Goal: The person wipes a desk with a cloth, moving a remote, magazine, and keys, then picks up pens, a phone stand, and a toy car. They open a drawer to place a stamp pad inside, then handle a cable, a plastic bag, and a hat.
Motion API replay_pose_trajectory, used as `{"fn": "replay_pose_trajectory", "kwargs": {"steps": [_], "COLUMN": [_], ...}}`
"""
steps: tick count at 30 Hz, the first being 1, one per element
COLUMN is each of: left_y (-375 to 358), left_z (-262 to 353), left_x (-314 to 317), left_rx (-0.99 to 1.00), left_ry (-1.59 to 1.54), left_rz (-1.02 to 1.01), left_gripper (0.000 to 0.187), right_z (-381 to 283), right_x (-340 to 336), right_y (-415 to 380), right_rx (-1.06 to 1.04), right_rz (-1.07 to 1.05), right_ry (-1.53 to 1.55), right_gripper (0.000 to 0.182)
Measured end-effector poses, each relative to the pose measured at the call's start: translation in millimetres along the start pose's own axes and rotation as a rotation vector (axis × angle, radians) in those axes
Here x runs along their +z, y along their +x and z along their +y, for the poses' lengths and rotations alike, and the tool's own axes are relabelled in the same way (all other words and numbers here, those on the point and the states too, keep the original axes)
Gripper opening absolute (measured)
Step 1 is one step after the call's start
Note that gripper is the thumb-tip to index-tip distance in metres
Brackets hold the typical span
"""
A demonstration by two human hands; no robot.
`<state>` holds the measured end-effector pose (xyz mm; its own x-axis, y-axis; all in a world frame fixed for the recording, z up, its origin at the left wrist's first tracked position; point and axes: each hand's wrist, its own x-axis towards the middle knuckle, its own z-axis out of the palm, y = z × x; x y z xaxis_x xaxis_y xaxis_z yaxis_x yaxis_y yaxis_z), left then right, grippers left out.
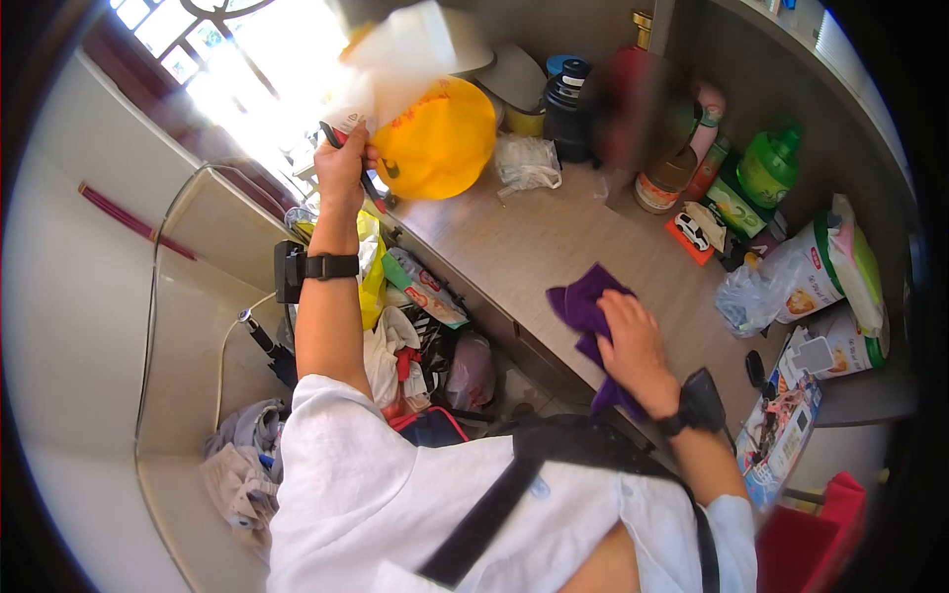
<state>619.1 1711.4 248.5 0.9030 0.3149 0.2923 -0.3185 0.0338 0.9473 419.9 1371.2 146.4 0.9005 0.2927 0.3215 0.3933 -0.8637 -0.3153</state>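
Observation:
My right hand point(635, 346) presses a crumpled purple cloth point(583, 301) onto the wooden desktop, with fingers bent over it near the front edge. My left hand point(342, 163) is raised at the desk's far left end, its fingers closed. White, blurred objects point(407, 47) rise just above that hand, and a red-and-black piece point(372, 190) shows beside its fingers; I cannot tell exactly what it grips. Right beside the left hand is a round yellow item point(437, 138) with red lettering, perhaps a cap or fan.
A clear plastic bag point(528, 163) and a black bottle point(567, 111) stand at the back. Farther right are a green bottle point(768, 168), a white toy car point(690, 231) and white tubs point(817, 267). Bags point(470, 371) and clothes point(242, 474) crowd the space below left.

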Motion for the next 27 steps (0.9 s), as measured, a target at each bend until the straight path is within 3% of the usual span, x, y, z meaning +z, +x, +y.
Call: {"fn": "replay_pose_trajectory", "kwargs": {"steps": [4, 6, 7, 9, 12, 14, 18, 25, 27], "left_y": [4, 8, 10, 11, 16, 19, 23, -20, -30], "left_z": [-1, -11, -12, -19, -21, -12, -1, 1, -16], "left_x": [4, 4, 3, 0, -7, -10, -13, 11, 23], "left_rx": [0.045, 0.073, 0.07, 0.064, 0.064, 0.069, 0.1, 0.159, 0.239], "left_ry": [0.033, 0.035, 0.039, -0.04, -0.127, -0.173, -0.219, 0.138, 0.23], "left_rz": [0.062, 0.103, 0.111, 0.166, 0.183, 0.217, 0.274, 0.14, 0.058], "left_gripper": [0.014, 0.014, 0.014, 0.013, 0.011, 0.01, 0.01, 0.011, 0.008], "right_z": [0, -17, -32, -52, -61, -61, -28, -4, -12], "right_x": [23, 38, 40, 57, 80, 100, 123, 132, 122], "right_y": [47, 69, 80, 101, 145, 172, 222, 265, 247], "right_rx": [-0.024, -0.264, -0.32, -0.401, -0.381, -0.18, -0.029, -0.327, -0.484], "right_rz": [0.004, -0.067, -0.217, -0.219, -0.186, 0.023, 0.12, 0.082, -0.149], "right_ry": [0.028, 0.044, 0.079, 0.132, 0.186, 0.071, 0.006, 0.176, 0.282], "right_gripper": [0.046, 0.047, 0.05, 0.051, 0.049, 0.042, 0.042, 0.041, 0.04]}}
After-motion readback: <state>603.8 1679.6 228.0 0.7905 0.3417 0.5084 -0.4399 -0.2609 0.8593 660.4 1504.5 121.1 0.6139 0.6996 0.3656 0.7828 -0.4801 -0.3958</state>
